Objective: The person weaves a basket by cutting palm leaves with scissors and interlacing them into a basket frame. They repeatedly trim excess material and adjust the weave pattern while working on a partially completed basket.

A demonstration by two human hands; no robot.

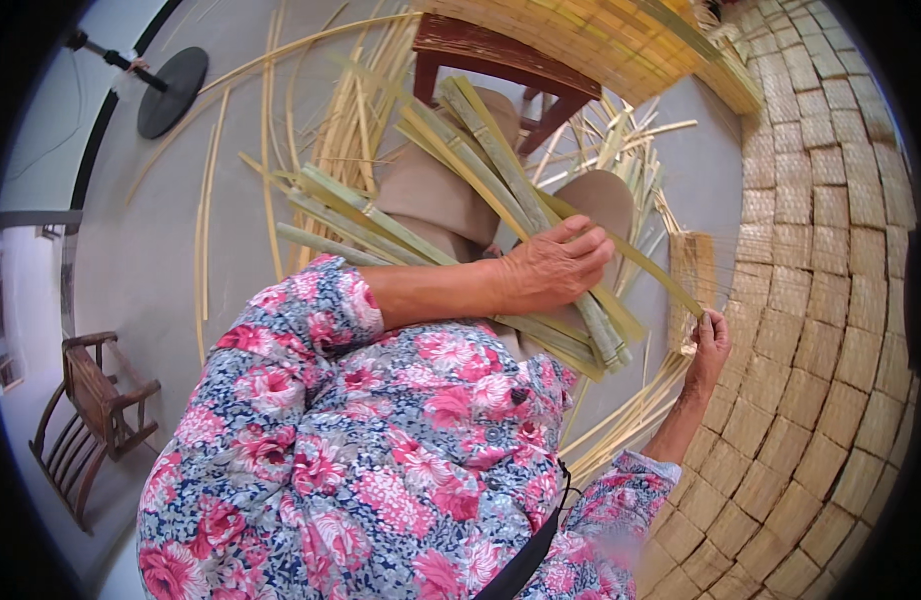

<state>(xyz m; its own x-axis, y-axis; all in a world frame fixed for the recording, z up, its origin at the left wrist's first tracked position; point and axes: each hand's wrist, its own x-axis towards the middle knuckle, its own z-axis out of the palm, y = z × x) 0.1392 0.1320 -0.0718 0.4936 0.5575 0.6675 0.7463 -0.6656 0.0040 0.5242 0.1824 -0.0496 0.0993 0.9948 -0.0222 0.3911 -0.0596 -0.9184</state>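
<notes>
One green strip (653, 264) runs from your left hand (561, 265) to your right hand (711, 343), right of centre in the frame.
Your left fingers curl closed over it; your right thumb and fingertips pinch its end. Two bunches of broader strips (496, 165) lie around mid-frame. Beyond are one dark-red stool (481, 45), top centre, and one round black base (174, 95), upper left.
</notes>
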